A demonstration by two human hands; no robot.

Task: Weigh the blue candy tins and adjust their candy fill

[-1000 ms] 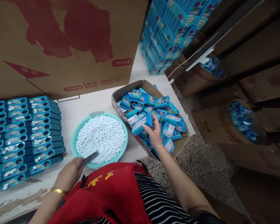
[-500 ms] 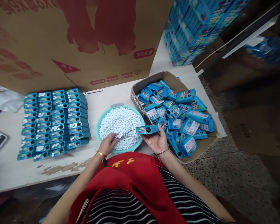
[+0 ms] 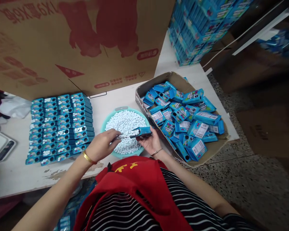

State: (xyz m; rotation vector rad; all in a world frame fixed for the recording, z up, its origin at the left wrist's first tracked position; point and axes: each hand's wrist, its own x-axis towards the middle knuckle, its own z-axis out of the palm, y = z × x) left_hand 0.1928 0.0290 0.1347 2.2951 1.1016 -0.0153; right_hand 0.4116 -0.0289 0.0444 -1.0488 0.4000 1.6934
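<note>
My left hand [image 3: 106, 142] is closed on a small scoop [image 3: 119, 136], mostly hidden by my fingers and the white candies around it. White candies lead from the scoop to the open end of a small blue candy box [image 3: 144, 130]. My right hand [image 3: 152, 142] grips that box, tilted over the bowl with its open end toward the scoop. Below both hands stands a turquoise bowl [image 3: 103, 125] heaped with small white candies [image 3: 126, 120].
Rows of filled blue boxes [image 3: 60, 125] stand at the left, beside a white scale [image 3: 1, 146]. To the right, a cardboard tray [image 3: 178, 78] holds many loose blue boxes. A large carton [image 3: 86, 69] walls off the back. Stacked blue packs [image 3: 197, 35] rise behind the tray.
My left hand has lifted the scoop from the candies toward the box. My right hand has moved left and turned the box so its open end faces the scoop.
</note>
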